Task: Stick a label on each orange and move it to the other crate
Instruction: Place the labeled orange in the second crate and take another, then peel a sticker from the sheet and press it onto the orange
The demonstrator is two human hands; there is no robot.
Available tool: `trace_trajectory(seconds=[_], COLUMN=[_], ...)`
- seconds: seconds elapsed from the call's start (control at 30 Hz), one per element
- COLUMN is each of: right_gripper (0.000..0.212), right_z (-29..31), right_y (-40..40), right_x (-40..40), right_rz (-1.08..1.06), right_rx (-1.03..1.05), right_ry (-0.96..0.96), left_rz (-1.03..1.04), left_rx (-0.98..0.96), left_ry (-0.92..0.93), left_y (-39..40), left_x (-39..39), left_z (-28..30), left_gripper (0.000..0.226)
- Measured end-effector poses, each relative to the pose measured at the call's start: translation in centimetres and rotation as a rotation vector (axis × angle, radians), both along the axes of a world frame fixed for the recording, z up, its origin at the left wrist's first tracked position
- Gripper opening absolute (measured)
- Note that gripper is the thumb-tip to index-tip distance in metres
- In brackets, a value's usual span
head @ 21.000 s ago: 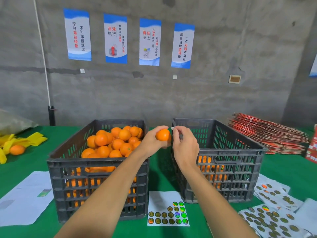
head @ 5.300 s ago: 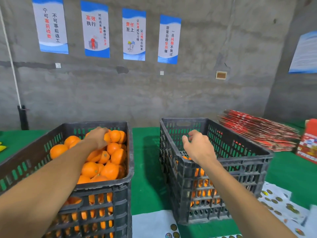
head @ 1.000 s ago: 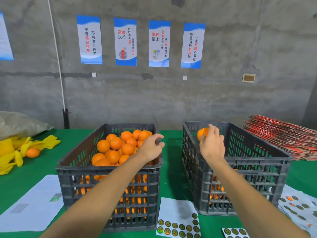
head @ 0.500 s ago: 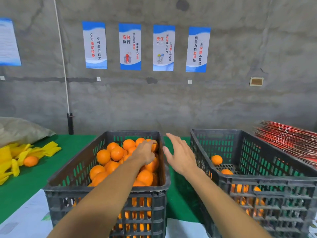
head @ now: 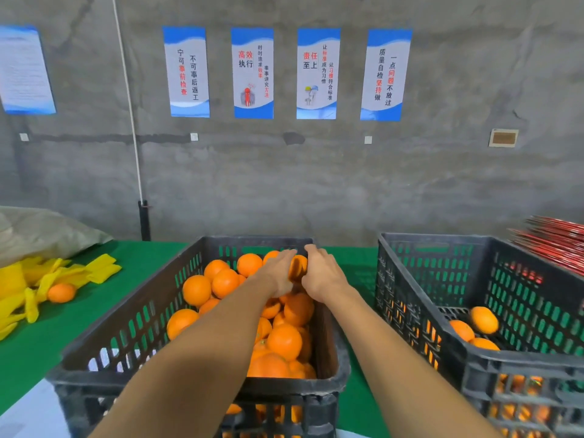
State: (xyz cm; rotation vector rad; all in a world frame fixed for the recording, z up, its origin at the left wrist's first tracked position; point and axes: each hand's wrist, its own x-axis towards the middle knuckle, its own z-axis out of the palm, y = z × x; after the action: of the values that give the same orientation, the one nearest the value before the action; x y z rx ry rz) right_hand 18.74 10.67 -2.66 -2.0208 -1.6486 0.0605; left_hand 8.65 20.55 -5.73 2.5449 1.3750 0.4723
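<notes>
Step in hand: I read this as the pick — both hands are down in the left crate (head: 202,374) over the far end of the orange pile, taking the next fruit to be labelled.

Left hand (head: 278,275): knuckles up, fingers curled down onto the near-left side of one orange (head: 298,267); I judge it closed on that fruit, though the fingertips are hidden behind it.

Right hand (head: 322,276): pressed to the same orange from the right, fingers bent over its top. Whether it truly grips or only steadies the fruit, I cannot tell.

Task's thing: the orange sits between the two hands, at the top of the heap near the crate's far right corner, with other oranges touching beneath it.

Right crate (head: 474,358): beside the left one with a strip of green bench (head: 38,339) between them — only a few oranges show on its floor, so I judge the task far from done.

Labels: no sticker sheet shows clearly in this view; a pale sheet edge peeks out at the lower left under the crate front, too little to identify.

Next move calls for: lifting the orange clear of the pile with one hand, freeing the other to fetch a sticker from below the view, then pressing it on before carrying the fruit across the gap.

Risk: neighbouring oranges may roll as this one leaves the heap.

Off to the side: one stray orange (head: 61,293) lies among yellow strips (head: 31,279) on the bench, well apart from both crates.
</notes>
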Motion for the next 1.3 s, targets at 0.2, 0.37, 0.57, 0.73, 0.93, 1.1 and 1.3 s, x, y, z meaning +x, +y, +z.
trace_trajectory(seconds=[0.2,0.37,0.57,0.73,0.93,1.1,1.3], right_gripper=[0.065,0.063,0.049,0.036,0.027,0.027,0.029], right_z=[-0.5,-0.3,0.3,1.5,0.2,-3.5,-11.8], right_y=[1.0,0.2,-0.8,-2.4,-7.1,-12.3,-19.2], right_x=[0.5,0.2,0.5,-0.5,0.1,1.6,2.6], right_rz=[-0.008,-0.043,-0.090,-0.108,-0.151,-0.020,0.078], right_rx=[0.041,0.091,0.164,0.224,0.394,0.273,-0.083], right_ry=[0.010,0.015,0.033,0.156,0.535,0.369,0.173], left_rz=[-0.009,0.323,0.294,0.194,0.127,0.046,-0.092], left_rx=[0.053,0.027,-0.110,-0.036,0.024,0.081,0.150], left_ry=[0.139,0.074,-0.037,-0.162,-0.240,-0.416,-0.491], left_y=[1.2,0.2,-3.6,-10.4,-17.4,-21.6,-26.3], left_x=[1.4,1.0,-0.8,-0.6,-1.9,-2.9,-2.4], left_z=[0.3,1.6,3.6,6.1,5.2,6.3,5.4], left_gripper=[0.085,0.080,0.096,0.068,0.056,0.067,0.085])
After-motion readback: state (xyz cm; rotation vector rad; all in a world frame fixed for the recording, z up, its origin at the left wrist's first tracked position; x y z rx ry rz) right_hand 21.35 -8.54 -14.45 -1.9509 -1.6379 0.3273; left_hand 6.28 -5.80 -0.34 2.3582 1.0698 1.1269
